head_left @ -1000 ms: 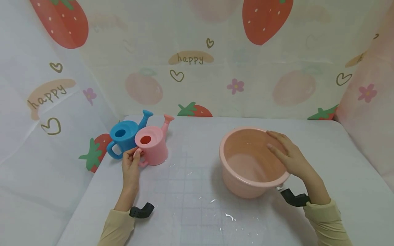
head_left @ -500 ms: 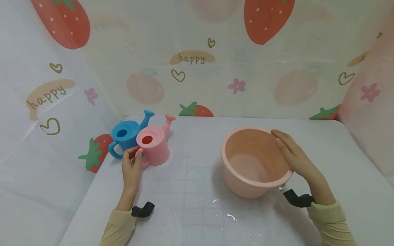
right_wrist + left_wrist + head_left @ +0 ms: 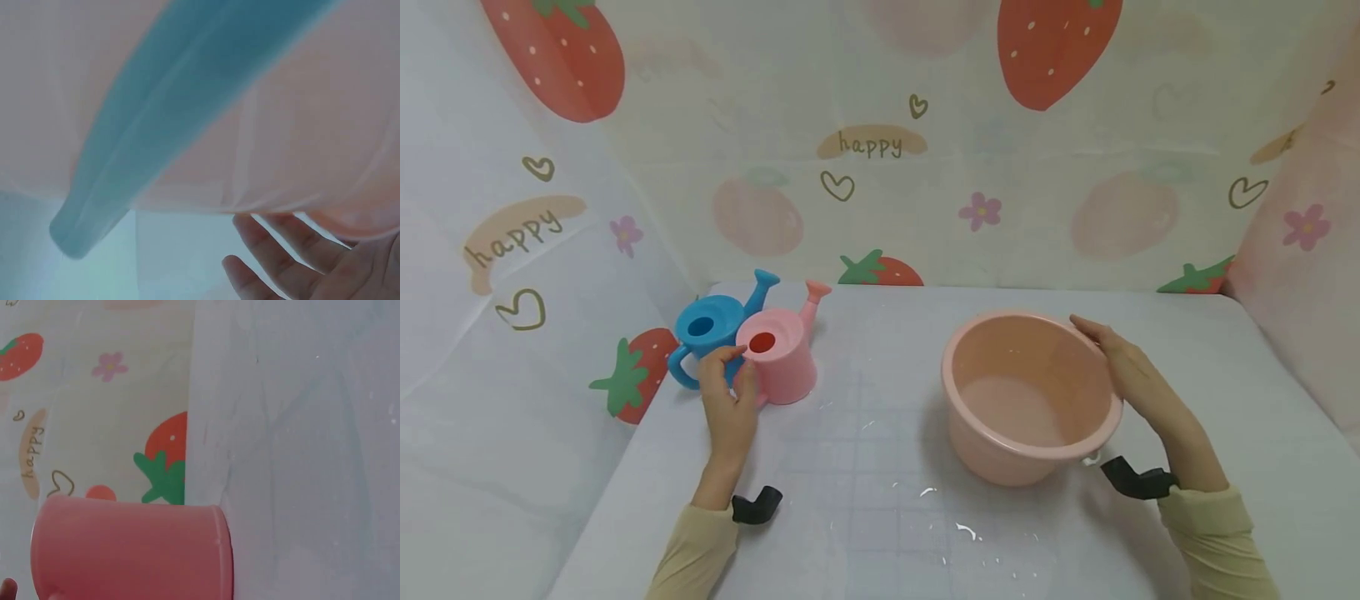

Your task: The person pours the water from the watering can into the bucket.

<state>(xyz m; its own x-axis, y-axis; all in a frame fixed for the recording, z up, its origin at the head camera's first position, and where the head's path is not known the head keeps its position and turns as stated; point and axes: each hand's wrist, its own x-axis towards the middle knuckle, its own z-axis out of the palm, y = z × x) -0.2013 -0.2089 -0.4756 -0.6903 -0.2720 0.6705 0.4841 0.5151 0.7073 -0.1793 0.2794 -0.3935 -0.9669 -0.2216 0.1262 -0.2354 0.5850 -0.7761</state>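
A pink toy watering can (image 3: 792, 375) stands on the left of the table, touching a blue one (image 3: 721, 310) behind it. My left hand (image 3: 728, 417) is at the pink can's handle side, thumb and index finger parted, fingertip by its rim. The can's pink side (image 3: 137, 550) fills the bottom of the left wrist view, where only a fingertip (image 3: 9, 589) shows. My right hand (image 3: 1142, 387) lies along the outer right rim of a light pink basin (image 3: 1000, 467), fingers extended. In the right wrist view its fingers (image 3: 275, 253) are beside the basin's wall (image 3: 200, 184).
A teal bar (image 3: 150, 125) crosses in front of the basin wall in the right wrist view. Water drops (image 3: 966, 531) dot the white table (image 3: 865, 500). A strawberry-print curtain (image 3: 880, 200) encloses the back and sides.
My left hand has loosened from the pink can's handle and its fingers have spread. My right hand has slid from inside the basin's rim to its outside. Both cans stay put.
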